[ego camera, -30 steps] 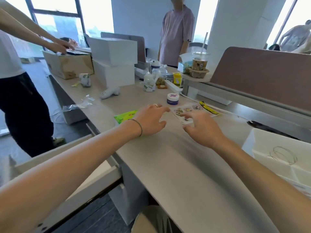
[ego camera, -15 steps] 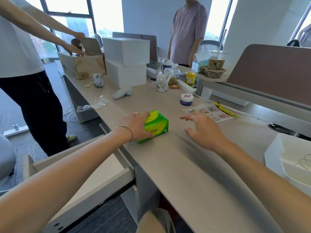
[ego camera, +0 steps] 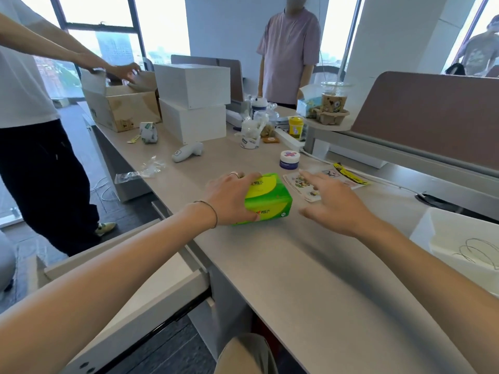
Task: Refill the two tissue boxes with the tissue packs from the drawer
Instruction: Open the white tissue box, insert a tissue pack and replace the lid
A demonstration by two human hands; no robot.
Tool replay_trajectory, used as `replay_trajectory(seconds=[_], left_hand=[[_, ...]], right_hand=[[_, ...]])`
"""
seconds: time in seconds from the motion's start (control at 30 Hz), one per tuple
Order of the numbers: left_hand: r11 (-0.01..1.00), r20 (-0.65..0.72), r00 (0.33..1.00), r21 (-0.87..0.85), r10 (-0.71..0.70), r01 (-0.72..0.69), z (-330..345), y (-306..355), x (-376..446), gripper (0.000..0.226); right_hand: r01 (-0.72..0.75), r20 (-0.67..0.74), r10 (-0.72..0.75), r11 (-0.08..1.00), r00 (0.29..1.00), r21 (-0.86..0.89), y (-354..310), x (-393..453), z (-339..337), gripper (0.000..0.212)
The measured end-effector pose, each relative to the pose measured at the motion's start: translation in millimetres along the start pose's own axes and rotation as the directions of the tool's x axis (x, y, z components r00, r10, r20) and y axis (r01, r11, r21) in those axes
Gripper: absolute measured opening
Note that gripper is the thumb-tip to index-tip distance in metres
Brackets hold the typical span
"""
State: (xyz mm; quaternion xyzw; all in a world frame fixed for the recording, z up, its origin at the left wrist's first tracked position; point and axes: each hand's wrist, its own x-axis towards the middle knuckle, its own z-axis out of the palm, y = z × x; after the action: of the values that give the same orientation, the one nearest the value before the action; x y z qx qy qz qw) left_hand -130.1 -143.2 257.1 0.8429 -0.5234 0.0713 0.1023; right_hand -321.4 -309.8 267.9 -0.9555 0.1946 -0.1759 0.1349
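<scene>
A green and yellow tissue pack point(ego camera: 271, 197) lies on the beige desk point(ego camera: 310, 279), near its left edge. My left hand point(ego camera: 232, 197) grips the pack from its left side, thumb on the near face and fingers over the top. Just right of the pack hovers my right hand point(ego camera: 333, 202), fingers spread and holding nothing. Two white tissue boxes point(ego camera: 193, 103) stand stacked one on the other farther back on the desk. The open drawer point(ego camera: 151, 290) juts out below the desk at my left.
A sticker sheet point(ego camera: 328, 180), a small white jar point(ego camera: 289, 159), a white thermometer point(ego camera: 186, 152) and clear plastic wrap point(ego camera: 141, 170) lie beyond my hands. A white tray point(ego camera: 442, 233) sits at the right. One person reaches into a cardboard box point(ego camera: 121, 103); another stands behind the desk.
The tissue pack has come into full view in my left hand and now rests on the desk. My right hand drew back from the sticker sheet toward the pack.
</scene>
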Motion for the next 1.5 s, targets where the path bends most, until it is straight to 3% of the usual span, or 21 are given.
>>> replay_trajectory(seconds=[0.1,0.33,0.6,0.97,1.5], left_hand=[[0.994,-0.018,0.994,0.027,0.104,-0.103,-10,29,2,0.097],[0.95,-0.072,0.948,-0.014,0.31,-0.312,-24,107,15,0.096],[0.865,-0.125,0.861,-0.039,0.493,-0.501,-29,200,41,0.097],[0.773,-0.104,0.779,-0.104,0.618,-0.626,-22,302,70,0.096],[0.743,0.04,0.743,-0.109,0.668,-0.661,23,348,91,0.099]], right_hand=[[0.004,0.092,-0.008,0.999,0.996,0.047,12,-12,-15,0.114],[0.003,0.086,-0.019,0.984,0.996,0.176,52,-58,-61,0.134],[-0.124,-0.033,0.132,0.975,0.991,0.183,102,-120,-124,0.131],[-0.276,-0.125,0.289,0.955,0.949,0.11,162,-178,-171,0.127],[-0.386,-0.114,0.397,0.916,0.911,0.111,211,-207,-154,0.123]])
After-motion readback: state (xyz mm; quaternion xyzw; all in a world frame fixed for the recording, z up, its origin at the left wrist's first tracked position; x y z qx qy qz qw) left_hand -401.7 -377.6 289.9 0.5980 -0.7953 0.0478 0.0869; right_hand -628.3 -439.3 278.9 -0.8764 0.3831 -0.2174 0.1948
